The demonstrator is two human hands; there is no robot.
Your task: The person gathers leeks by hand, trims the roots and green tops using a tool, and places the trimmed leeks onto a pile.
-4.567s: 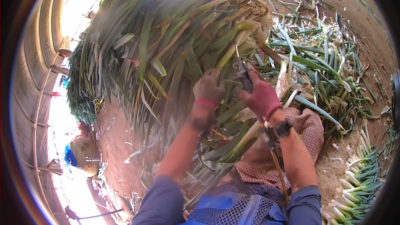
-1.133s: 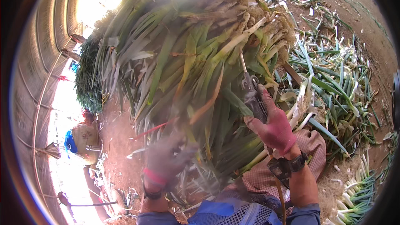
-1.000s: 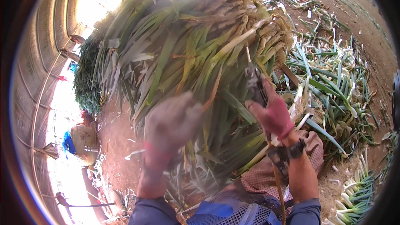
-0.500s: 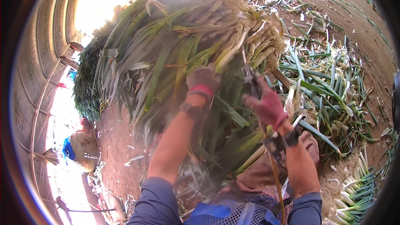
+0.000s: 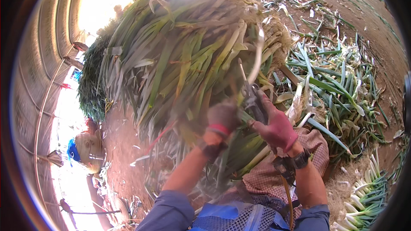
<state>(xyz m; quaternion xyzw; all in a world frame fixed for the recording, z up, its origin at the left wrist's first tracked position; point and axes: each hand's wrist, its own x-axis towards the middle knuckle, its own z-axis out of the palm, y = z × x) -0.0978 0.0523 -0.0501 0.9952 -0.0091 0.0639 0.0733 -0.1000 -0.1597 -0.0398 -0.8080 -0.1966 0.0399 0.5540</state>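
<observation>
My left hand [image 5: 223, 116], in a dark glove with a red cuff, is blurred by motion and closed around a green onion [image 5: 258, 53]. Its white stalk bends upward past the tool in my right hand. My right hand [image 5: 277, 126], in a red glove, grips an air blow gun [image 5: 253, 102] with a thin nozzle pointing up and left. A tan hose [image 5: 287, 192] runs down from the gun over my lap. Directly ahead rises a large heap of untrimmed green onions [image 5: 188, 55], roots toward the right and leaves hanging left.
Peeled leaves and scraps [image 5: 329, 85] are piled on the right. Cleaned green onions [image 5: 364, 196] lie in a row at lower right. A darker onion heap [image 5: 95, 77] stands behind at left, near a curved plastic-sheet wall [image 5: 38, 68]. Bare soil [image 5: 122, 145] shows at left.
My left hand has come down and to the right, away from the heap, drawing a green onion along. My right hand with the blow gun has dropped slightly.
</observation>
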